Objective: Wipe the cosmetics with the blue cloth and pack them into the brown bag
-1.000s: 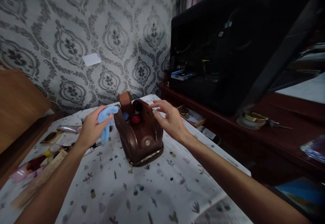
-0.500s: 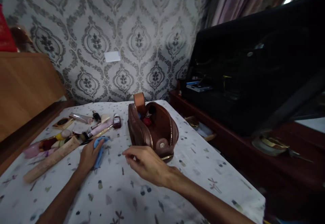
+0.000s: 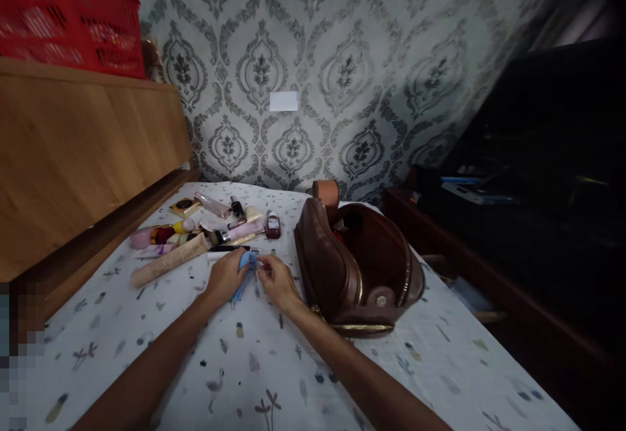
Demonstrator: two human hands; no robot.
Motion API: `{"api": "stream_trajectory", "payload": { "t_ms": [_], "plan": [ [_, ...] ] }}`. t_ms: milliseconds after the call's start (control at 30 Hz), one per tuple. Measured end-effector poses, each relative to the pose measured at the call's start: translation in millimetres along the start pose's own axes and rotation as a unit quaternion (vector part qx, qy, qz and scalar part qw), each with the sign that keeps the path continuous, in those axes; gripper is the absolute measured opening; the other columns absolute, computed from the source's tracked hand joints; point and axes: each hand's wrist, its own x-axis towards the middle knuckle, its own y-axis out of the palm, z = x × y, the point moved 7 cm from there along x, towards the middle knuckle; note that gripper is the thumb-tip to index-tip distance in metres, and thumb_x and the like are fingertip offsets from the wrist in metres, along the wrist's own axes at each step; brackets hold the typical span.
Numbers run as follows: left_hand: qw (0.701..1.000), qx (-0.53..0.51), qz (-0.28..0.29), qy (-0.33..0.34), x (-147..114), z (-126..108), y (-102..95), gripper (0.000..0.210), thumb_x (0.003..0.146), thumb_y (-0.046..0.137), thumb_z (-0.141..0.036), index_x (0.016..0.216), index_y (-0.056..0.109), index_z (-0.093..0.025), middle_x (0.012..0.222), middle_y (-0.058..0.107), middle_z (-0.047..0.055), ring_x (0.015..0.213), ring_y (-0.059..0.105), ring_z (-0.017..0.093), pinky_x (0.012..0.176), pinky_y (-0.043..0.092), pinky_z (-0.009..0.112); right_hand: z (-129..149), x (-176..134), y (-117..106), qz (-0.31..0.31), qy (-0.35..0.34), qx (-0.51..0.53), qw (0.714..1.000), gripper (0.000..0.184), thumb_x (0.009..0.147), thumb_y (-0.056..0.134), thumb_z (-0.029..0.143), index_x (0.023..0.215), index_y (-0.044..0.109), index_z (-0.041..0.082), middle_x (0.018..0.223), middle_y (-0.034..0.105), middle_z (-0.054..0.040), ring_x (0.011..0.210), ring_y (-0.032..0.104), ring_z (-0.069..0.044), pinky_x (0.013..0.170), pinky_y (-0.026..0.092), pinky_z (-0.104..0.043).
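Note:
My left hand [image 3: 225, 279] is closed around a small blue cloth [image 3: 248, 259] just above the patterned tablecloth. From the right, my right hand [image 3: 278, 281] pinches at the same cloth's edge, its fingertips close to those of the left. Beside it on the right stands a brown leather cosmetic bag [image 3: 325, 261], unzipped, with a red item partly visible inside. Past my left hand lie a long beige tube [image 3: 171, 261], a dark pen [image 3: 235, 248] and a small dark red bottle [image 3: 272, 225].
More cosmetics lie in a cluster at the back left, among them a gold compact [image 3: 184, 207] and a pinkish tube [image 3: 212, 205]. A wooden cabinet [image 3: 92, 131] with a red basket [image 3: 107, 27] borders the left. Dark red furniture [image 3: 489, 268] runs along the right.
My right hand has moved left, away from the front of the bag, to the blue cloth in my left hand. The view has turned left, so everything appears farther right.

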Motion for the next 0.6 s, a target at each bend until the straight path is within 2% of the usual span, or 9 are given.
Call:
{"api": "stream_trajectory", "payload": {
  "t_ms": [233,600],
  "plan": [
    [1.0,0.006,0.003,0.013,-2,-3,1.7,0.02,0.087,0.05,-0.015,0.104,0.059,-0.022,0.109,0.068,0.008,0.106,0.062,0.024,0.091,0.046,0.035,-7,-15,-2,-0.053,-0.041,0.057,0.996,0.028,0.081,0.048,0.014,0.103,0.065,0.017,0.095,0.069,-0.0086,0.085,0.066,-0.02,0.078,0.055,-0.034],
    [1.0,0.024,0.005,0.017,-3,-7,1.0,0.022,0.086,0.051,-0.015,0.105,0.06,-0.022,0.108,0.067,0.006,0.107,0.061,0.023,0.093,0.046,0.034,-6,-15,-4,-0.052,-0.055,0.072,0.995,0.026,0.08,0.048,0.015,0.098,0.066,0.017,0.092,0.069,-0.0086,0.084,0.066,-0.021,0.075,0.054,-0.034]
  ]
}}
